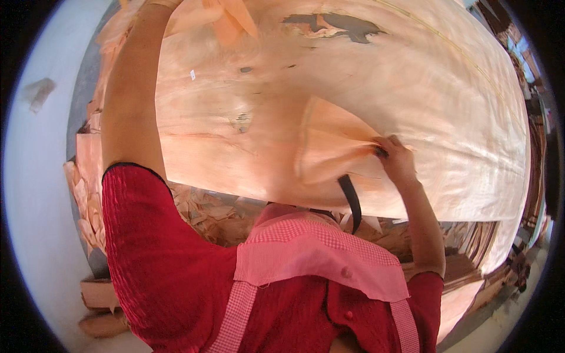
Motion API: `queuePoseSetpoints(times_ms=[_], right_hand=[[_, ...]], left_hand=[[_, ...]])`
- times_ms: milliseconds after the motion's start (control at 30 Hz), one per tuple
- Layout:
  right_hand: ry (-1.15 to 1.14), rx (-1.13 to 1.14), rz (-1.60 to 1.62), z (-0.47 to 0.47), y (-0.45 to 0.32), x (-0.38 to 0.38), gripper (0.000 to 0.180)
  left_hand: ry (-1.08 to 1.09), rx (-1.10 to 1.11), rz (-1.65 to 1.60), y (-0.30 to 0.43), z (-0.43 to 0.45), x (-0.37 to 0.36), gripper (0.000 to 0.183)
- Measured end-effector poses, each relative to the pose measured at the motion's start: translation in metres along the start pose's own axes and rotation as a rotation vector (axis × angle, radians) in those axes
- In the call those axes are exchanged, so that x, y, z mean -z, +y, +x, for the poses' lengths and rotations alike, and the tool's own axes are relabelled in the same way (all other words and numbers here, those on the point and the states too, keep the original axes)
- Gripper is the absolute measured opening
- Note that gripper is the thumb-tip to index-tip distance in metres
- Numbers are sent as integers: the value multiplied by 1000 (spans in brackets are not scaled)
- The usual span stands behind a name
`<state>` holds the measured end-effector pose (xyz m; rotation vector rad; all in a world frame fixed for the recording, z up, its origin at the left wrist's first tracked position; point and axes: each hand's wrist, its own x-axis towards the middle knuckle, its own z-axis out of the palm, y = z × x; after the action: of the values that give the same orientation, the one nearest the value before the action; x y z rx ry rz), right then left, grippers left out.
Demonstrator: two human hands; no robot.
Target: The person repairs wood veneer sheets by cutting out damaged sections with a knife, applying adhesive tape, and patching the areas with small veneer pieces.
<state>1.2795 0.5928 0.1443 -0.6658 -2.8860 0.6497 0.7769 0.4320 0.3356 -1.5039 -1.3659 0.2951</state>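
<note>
A large, thin wood veneer sheet [273,92] spreads before me, with ragged dark holes near its far edge. My right hand [395,159] pinches a loose, folded piece of orange veneer [335,137] over the sheet. Something small and dark shows at its fingertips; I cannot tell what it is. My left arm stretches to the top left, its hand beyond the picture's edge. Near that wrist, another orange veneer piece [231,22] lies on or over the sheet, blurred. A black strap [351,203] hangs by the sheet's near edge.
Veneer scraps [207,212] are heaped below the near edge, and more [88,212] lie along the left side. Stacked veneer [463,269] stands at the lower right. A thin yellowish strip [446,39] crosses the sheet's far right. A pale wall [44,154] rises at the left.
</note>
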Motion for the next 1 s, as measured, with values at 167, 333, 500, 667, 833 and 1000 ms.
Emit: queuePoseSetpoints(times_ms=[167, 333, 500, 667, 833, 1000], right_hand=[[-20, -3, -140, 49, -100, -63, 23], [-119, -61, -125, 108, -170, -113, 39], [29, -86, 30, 103, -181, -110, 52], [44, -225, 600, 113, -186, -125, 30], [-333, -404, 1123, 130, -207, -158, 19], [-300, -448, 1346, 125, -190, -172, 13]], left_hand=[[-5, 287, 327, -8, -59, -81, 17], [-333, 693, -949, 113, -122, -65, 26], [-435, 172, -1104, 234, -201, 45, 34], [-512, 375, -1138, 266, -228, 64, 46], [-416, 295, -1139, 251, -224, 48, 43], [-339, 1192, -1189, 265, -231, 75, 35]])
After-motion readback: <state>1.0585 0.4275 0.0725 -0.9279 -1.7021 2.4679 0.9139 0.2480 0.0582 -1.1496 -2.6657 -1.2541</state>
